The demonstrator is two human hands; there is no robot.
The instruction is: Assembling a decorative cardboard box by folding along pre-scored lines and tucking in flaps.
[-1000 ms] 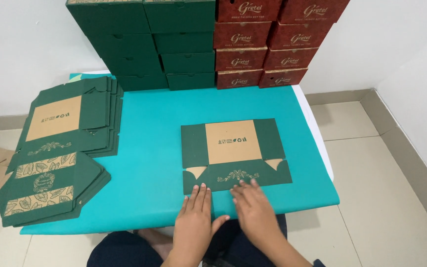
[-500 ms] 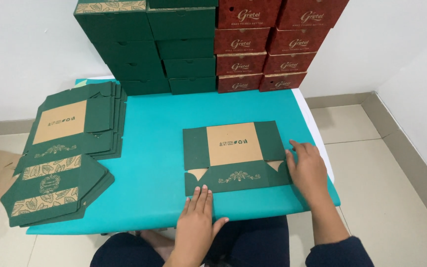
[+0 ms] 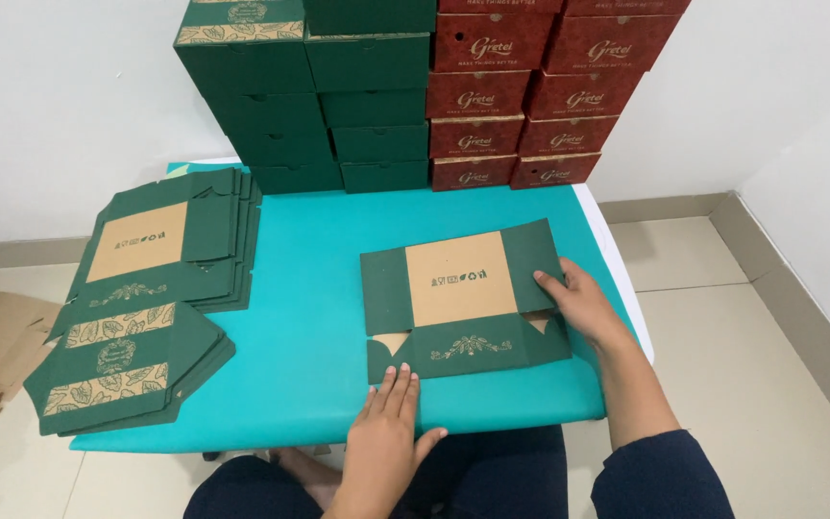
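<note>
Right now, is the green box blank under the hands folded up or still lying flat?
Flat. The green box blank lies spread on the teal table, brown inner panel up; left hand presses its near edge, right hand its right flap.

The flat box blank (image 3: 463, 303) is dark green, kraft-brown in its centre, gold leaf ornament below; the bench (image 3: 309, 317) under it is teal.

The person's left hand (image 3: 383, 430) and right hand (image 3: 583, 303) were bare — no gloves, rings or watch showed. A dark navy sleeve (image 3: 660, 476) covered the right upper arm. Dark trousers (image 3: 492, 476) clothed the lap — the forearms were uncovered.
</note>
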